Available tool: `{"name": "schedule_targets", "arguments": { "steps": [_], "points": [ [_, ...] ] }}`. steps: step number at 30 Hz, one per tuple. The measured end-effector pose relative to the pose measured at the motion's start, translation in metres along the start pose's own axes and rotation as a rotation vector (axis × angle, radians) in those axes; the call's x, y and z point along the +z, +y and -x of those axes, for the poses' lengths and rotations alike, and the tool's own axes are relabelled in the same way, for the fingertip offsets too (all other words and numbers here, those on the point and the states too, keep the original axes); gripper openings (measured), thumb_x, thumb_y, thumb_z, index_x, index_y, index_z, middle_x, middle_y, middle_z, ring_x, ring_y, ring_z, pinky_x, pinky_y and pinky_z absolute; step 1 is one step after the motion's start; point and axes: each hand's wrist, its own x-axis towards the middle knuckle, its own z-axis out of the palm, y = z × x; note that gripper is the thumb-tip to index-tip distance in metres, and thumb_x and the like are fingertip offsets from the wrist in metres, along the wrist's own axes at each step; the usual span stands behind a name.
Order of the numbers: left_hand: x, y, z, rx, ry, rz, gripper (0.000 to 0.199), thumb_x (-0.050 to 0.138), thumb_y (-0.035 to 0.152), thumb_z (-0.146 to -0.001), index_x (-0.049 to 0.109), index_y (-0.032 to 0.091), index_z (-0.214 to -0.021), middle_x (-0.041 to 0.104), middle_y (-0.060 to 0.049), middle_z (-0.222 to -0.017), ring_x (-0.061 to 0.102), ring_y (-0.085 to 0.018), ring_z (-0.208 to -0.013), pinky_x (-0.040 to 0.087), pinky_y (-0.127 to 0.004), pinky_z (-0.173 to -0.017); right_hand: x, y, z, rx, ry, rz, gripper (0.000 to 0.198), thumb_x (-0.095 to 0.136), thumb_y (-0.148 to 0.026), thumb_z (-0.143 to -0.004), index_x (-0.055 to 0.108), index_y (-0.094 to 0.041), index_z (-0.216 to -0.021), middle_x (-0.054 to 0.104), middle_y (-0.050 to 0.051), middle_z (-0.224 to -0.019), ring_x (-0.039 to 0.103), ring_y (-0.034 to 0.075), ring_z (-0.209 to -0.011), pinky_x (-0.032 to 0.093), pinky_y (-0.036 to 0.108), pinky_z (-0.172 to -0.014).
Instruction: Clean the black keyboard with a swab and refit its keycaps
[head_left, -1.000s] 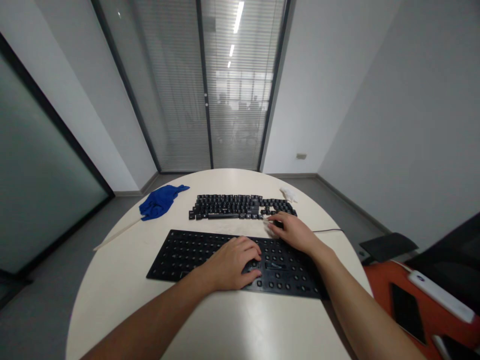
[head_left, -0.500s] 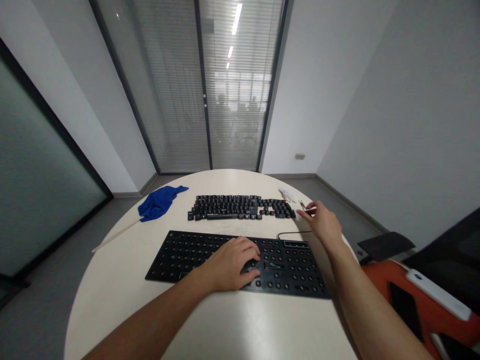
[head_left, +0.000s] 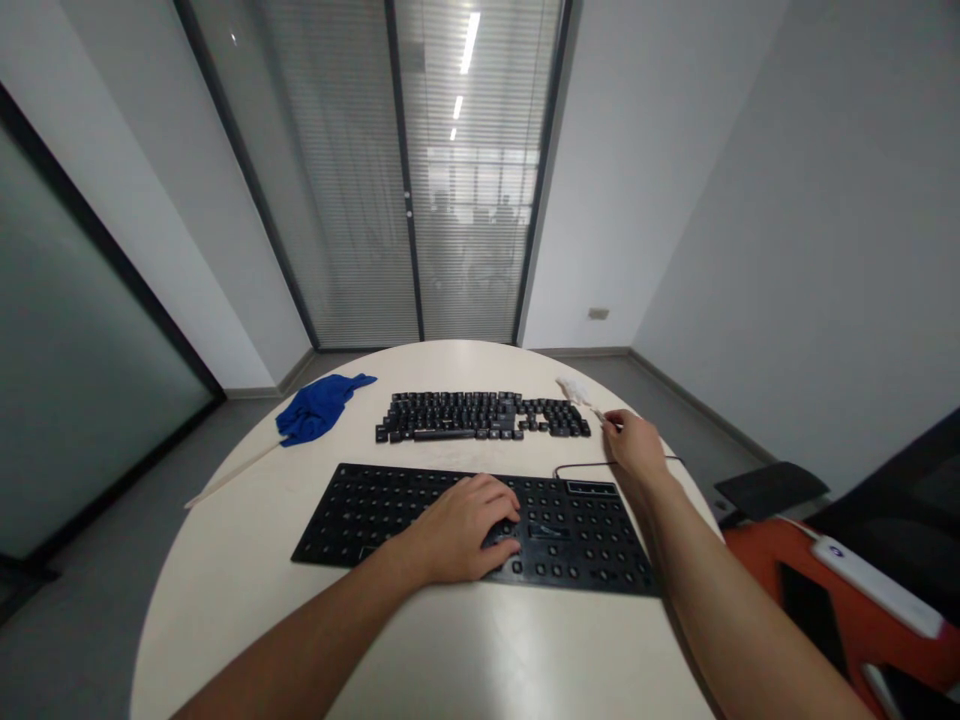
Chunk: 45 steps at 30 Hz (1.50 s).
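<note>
The left hand [head_left: 480,525] rests on the stripped keyboard [head_left: 585,565], which lies on the near part of the tabletop [head_left: 525,640]; its fingers are loosely curved, gripping nothing visible. Leaning harder there could skid the board or press on the exposed key mounts. The right hand [head_left: 636,442], fingers nearly together, is at a small slim object [head_left: 598,414] beside the white tissue [head_left: 574,389]; whether they grip it cannot be told. A careless sweep sideways might scatter the loose keys [head_left: 450,412], and the right forearm, crossing the cable [head_left: 585,465], could snag it and tug the keyboard askew.
</note>
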Motion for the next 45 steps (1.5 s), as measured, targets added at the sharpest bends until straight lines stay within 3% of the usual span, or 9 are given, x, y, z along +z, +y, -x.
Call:
{"name": "schedule_targets", "arguments": {
  "steps": [9, 14, 20, 24, 28, 31, 37, 41, 45],
  "points": [
    [0.0, 0.0, 0.001, 0.009, 0.001, -0.001, 0.02, 0.068, 0.026, -0.09, 0.065, 0.018, -0.107, 0.067, -0.009, -0.118, 0.059, -0.025, -0.113, 0.048, -0.041, -0.101, 0.0, 0.001, 0.002, -0.082, -0.064, -0.009, 0.043, 0.051, -0.021, -0.089, 0.07, -0.012, -0.127, 0.078, 0.017, -0.106, 0.072, 0.028, -0.098, 0.052, 0.036, -0.089],
    [-0.005, 0.0, 0.002, 0.033, -0.018, 0.023, 0.029, 0.072, 0.027, -0.085, 0.065, 0.018, -0.111, 0.066, -0.01, -0.122, 0.058, -0.027, -0.117, 0.047, -0.043, -0.106, -0.002, 0.003, 0.004, -0.058, -0.062, 0.014, 0.043, 0.055, -0.016, -0.08, 0.076, -0.013, -0.117, 0.078, 0.017, -0.105, 0.072, 0.03, -0.1, 0.052, 0.037, -0.09],
    [-0.004, 0.002, 0.001, 0.023, -0.019, 0.077, 0.026, 0.07, 0.026, -0.087, 0.066, 0.018, -0.111, 0.067, -0.012, -0.122, 0.059, -0.026, -0.118, 0.048, -0.042, -0.105, -0.002, -0.001, 0.002, -0.039, -0.061, -0.029, 0.038, 0.053, -0.023, -0.087, 0.076, -0.016, -0.116, 0.079, 0.015, -0.101, 0.073, 0.029, -0.095, 0.053, 0.037, -0.086],
    [-0.016, -0.004, -0.003, -0.008, 0.105, 0.073, 0.017, 0.066, 0.03, -0.092, 0.067, 0.02, -0.106, 0.07, -0.008, -0.115, 0.062, -0.023, -0.111, 0.05, -0.038, -0.101, -0.006, -0.005, 0.002, -0.033, -0.05, -0.073, 0.038, 0.053, -0.028, -0.09, 0.074, -0.015, -0.12, 0.079, 0.015, -0.099, 0.073, 0.028, -0.093, 0.052, 0.035, -0.084],
    [-0.055, -0.041, 0.007, -0.374, 0.54, -0.125, 0.015, 0.051, 0.026, -0.097, 0.064, 0.02, -0.093, 0.07, -0.006, -0.095, 0.066, -0.021, -0.092, 0.053, -0.036, -0.088, -0.01, -0.011, 0.005, -0.039, 0.003, -0.096, 0.038, 0.055, -0.036, -0.092, 0.074, -0.016, -0.119, 0.077, 0.017, -0.105, 0.072, 0.03, -0.096, 0.052, 0.038, -0.084],
    [-0.086, -0.082, 0.035, -0.754, 0.672, -0.407, 0.021, 0.054, 0.029, -0.093, 0.063, 0.018, -0.107, 0.068, -0.01, -0.109, 0.065, -0.028, -0.102, 0.051, -0.042, -0.095, -0.012, -0.017, 0.008, -0.075, 0.02, -0.109, 0.041, 0.054, -0.04, -0.092, 0.073, -0.016, -0.119, 0.076, 0.017, -0.108, 0.071, 0.03, -0.098, 0.052, 0.038, -0.084],
    [-0.104, -0.139, 0.097, -1.295, 0.522, -0.653, 0.054, 0.058, 0.037, -0.087, 0.054, 0.009, -0.133, 0.055, -0.027, -0.136, 0.055, -0.046, -0.123, 0.043, -0.058, -0.1, -0.014, -0.025, 0.013, -0.066, -0.007, -0.122, 0.04, 0.053, -0.044, -0.093, 0.075, -0.017, -0.114, 0.077, 0.015, -0.105, 0.071, 0.03, -0.097, 0.051, 0.037, -0.084],
    [-0.1, -0.15, 0.108, -1.412, 0.439, -0.591, 0.054, 0.056, 0.033, -0.086, 0.053, 0.007, -0.133, 0.055, -0.03, -0.135, 0.054, -0.048, -0.124, 0.044, -0.06, -0.099, -0.019, -0.028, 0.017, -0.063, 0.006, -0.127, 0.039, 0.053, -0.044, -0.094, 0.075, -0.018, -0.112, 0.077, 0.014, -0.106, 0.071, 0.031, -0.098, 0.051, 0.037, -0.083],
    [-0.104, -0.152, 0.113, -1.395, 0.42, -0.586, 0.054, 0.051, 0.016, -0.086, 0.047, 0.007, -0.139, 0.058, -0.029, -0.131, 0.057, -0.045, -0.121, 0.049, -0.057, -0.094, -0.023, -0.033, 0.022, -0.068, 0.0, -0.141, 0.038, 0.054, -0.046, -0.093, 0.074, -0.019, -0.112, 0.078, 0.012, -0.104, 0.072, 0.029, -0.093, 0.051, 0.037, -0.081]
  ]
}}
